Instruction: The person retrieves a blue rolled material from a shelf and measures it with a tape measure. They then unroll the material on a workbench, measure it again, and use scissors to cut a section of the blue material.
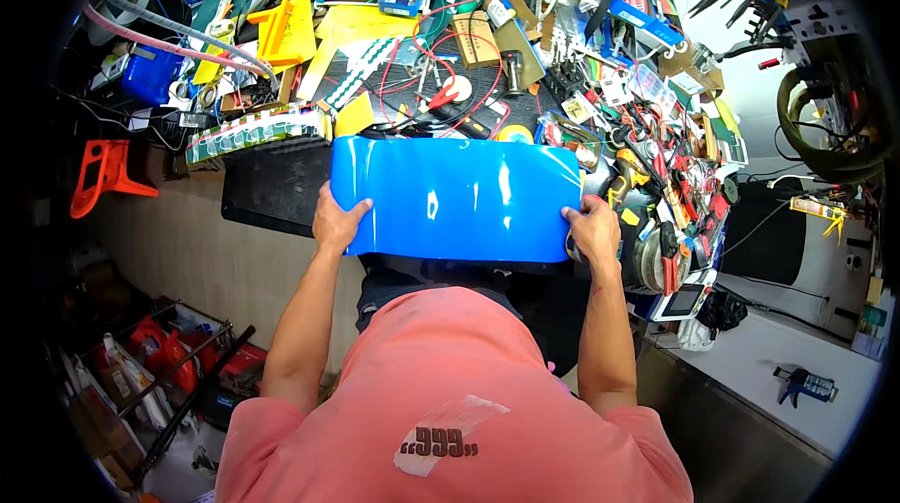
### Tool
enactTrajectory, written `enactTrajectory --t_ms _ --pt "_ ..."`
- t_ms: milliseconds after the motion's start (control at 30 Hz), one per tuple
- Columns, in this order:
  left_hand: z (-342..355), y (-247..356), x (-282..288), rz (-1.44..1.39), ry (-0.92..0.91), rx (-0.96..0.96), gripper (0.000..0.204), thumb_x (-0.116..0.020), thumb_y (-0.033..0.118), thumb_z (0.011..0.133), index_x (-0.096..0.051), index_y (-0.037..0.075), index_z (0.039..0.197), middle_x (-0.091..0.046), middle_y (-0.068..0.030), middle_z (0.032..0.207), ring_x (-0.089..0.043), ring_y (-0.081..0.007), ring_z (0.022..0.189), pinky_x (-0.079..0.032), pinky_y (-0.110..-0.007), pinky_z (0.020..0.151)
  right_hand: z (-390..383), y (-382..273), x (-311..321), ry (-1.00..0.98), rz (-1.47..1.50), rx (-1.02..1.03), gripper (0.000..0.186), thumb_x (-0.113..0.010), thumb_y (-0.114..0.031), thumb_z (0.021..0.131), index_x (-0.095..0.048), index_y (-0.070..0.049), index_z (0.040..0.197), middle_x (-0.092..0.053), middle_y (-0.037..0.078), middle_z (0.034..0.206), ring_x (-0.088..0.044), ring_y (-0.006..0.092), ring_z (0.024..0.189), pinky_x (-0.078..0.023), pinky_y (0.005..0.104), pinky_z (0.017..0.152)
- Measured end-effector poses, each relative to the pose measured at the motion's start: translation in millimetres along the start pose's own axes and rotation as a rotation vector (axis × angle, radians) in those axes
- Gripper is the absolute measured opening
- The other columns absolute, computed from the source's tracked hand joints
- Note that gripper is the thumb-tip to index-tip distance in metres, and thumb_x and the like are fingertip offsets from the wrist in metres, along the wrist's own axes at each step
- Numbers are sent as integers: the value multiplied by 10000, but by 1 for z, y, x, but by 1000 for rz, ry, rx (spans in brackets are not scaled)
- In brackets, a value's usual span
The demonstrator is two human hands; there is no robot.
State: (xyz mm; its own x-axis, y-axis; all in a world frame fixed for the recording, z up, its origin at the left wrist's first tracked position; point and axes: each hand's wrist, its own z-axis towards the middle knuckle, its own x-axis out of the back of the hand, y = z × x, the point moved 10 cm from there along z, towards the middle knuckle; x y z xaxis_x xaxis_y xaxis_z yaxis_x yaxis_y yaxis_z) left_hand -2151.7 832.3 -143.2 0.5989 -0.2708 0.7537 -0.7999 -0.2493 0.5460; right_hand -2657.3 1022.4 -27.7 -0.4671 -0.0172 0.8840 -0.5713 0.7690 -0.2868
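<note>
A wide, glossy blue plastic sheet (459,198) is stretched level between my two hands, over the near edge of the bench. Its surface bends slightly and catches several bright reflections. My left hand (337,220) grips the left end, thumb on top and fingers hidden beneath. At the opposite end, my right hand (594,227) pinches the edge with its thumb over the sheet. Just past the sheet's far edge lie a yellow tape roll (515,134) and a red-and-black tool (445,100) among thin red wires.
A battery pack in green-and-white wrap (258,133) lies left of the sheet. Tools and wires crowd the bench's right side, including yellow-black pliers (626,175). An orange plastic frame (110,180) sticks out at left. A caulking gun (806,386) rests on a white surface at lower right.
</note>
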Motion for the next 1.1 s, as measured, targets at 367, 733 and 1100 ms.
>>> enactTrajectory --t_ms 367,733,1100 --pt "6 -15 9 75 -2 58 1035 -879 459 790 -377 5 1572 -584 -274 1464 -616 -435 1307 -500 -532 1087 1 -23 -6 -32 -69 111 339 -784 -386 878 -779 -51 932 -772 205 913 -742 403 940 -551 509 856" --pt "4 32 -13 168 -97 -118 956 -902 362 775 -434 48 1547 -636 -246 1418 -643 -406 1277 -493 -493 1101 -15 11 10 -45 38 10 329 -797 -379 882 -771 -55 935 -769 188 917 -739 387 942 -546 499 864" --pt "14 6 -7 34 -29 68 1041 -897 460 761 -394 59 1580 -593 -250 1453 -601 -426 1323 -484 -526 1106 -7 -6 13 48 5 90 325 -790 -371 874 -772 -48 908 -764 207 887 -735 410 935 -549 502 854"
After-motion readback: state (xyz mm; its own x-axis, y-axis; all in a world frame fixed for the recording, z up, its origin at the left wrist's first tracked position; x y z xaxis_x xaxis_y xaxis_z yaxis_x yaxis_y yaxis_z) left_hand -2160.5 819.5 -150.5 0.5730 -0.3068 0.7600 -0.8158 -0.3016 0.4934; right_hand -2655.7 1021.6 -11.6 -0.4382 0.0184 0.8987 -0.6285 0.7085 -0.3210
